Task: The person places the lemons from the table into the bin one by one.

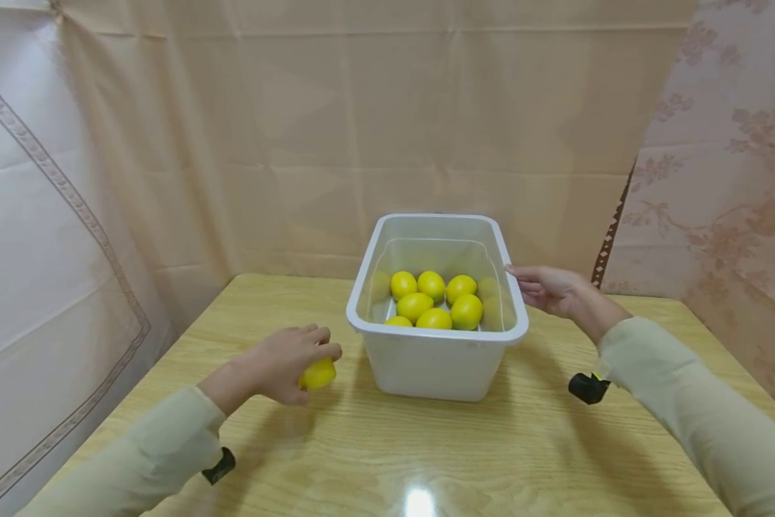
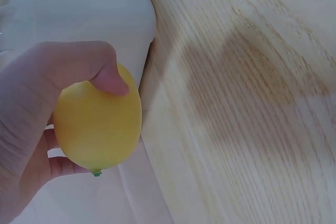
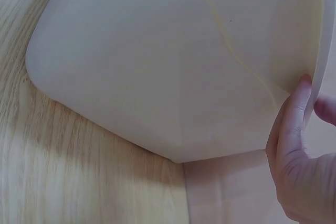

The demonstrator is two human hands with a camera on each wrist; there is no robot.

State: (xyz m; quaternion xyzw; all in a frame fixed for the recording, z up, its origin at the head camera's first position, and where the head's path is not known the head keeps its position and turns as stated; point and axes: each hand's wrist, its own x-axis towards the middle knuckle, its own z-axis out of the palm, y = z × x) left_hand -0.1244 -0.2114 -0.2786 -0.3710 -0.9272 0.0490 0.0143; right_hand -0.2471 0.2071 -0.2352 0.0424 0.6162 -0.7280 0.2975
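A white plastic tub (image 1: pixel 435 366) stands on the wooden table, with several yellow lemons (image 1: pixel 414 307) lying inside on its floor. Left of the tub, my left hand (image 1: pixel 290 362) holds one more lemon (image 1: pixel 318 374) above the tabletop. The left wrist view shows the thumb bent over this lemon (image 2: pixel 100 124), fingers behind it and a small green stem tip at its end. At the tub's right side, my right hand (image 1: pixel 551 291) pinches the rim. In the right wrist view the fingers (image 3: pixel 294 124) lie below the rim against the outer wall (image 3: pixel 136 66), thumb at the rim.
The wooden table (image 1: pixel 361 459) reaches back to a beige curtain (image 1: pixel 296 143). A white cloth (image 1: pixel 31 251) hangs at the left and a floral cloth (image 1: pixel 723 165) at the right. Dark wrist cameras (image 1: pixel 589 388) hang below both sleeves.
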